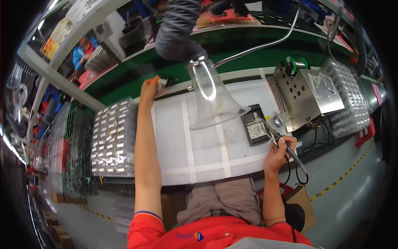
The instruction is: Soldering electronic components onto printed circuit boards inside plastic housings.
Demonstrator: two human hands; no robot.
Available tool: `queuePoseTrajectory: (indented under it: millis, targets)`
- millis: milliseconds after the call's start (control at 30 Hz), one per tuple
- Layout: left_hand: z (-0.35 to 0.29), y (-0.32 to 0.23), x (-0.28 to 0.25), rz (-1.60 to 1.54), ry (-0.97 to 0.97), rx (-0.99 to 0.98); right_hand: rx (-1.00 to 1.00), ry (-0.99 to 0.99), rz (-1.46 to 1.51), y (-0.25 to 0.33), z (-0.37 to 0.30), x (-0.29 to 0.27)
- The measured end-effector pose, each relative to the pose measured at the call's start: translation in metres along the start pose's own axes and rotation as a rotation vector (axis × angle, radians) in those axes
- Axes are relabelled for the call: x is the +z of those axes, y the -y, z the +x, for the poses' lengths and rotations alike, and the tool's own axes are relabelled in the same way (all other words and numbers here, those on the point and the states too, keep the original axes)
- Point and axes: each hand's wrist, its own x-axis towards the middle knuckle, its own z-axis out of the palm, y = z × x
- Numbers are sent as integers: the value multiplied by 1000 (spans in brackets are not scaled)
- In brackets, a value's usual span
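Note:
My right hand (278, 154) is closed round the handle of a soldering iron (293, 156), near the right end of the white work mat (170, 137). Its metal end points up and left, over a black tray (253, 140) of silvery, crumpled material. Stretched far forward, my left hand (150, 89) is at the edge of the green conveyor belt (124, 85), with orange coverings on its fingertips. A small whitish piece (162, 84) shows at those fingers, too blurred to name. The left fingers look closed on it.
A clear fume hood (211, 97) on a grey hose (179, 29) hangs over the mat. Trays of silvery parts (114, 139) stand left. Right are a metal box (304, 97), a solder spool (295, 65) and stacked clear trays (346, 97). Across the belt sits another person (84, 52).

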Motion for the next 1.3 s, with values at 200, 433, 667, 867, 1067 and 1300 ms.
queuePoseTrajectory:
  millis: [200, 433, 667, 867, 1067, 1300]
  targets:
    - [16, 40, 23, 150, -385, 230, 16, 12, -21, -1, -1, 0]
    - [12, 62, 32, 667, -327, 418, 8, 40, -47, -1, -1, 1]
    - [71, 52, 40, 1016, -475, 316, -15, 24, -3, -5, -3, 6]
    - [112, 60, 28, 901, -540, 165, -27, 0, -76, -7, -4, 8]
    - [116, 66, 28, 705, -624, 377, 10, -77, -47, -9, -3, 10]
    - [115, 59, 29, 812, -589, 261, 11, -59, -74, -6, -6, 12]
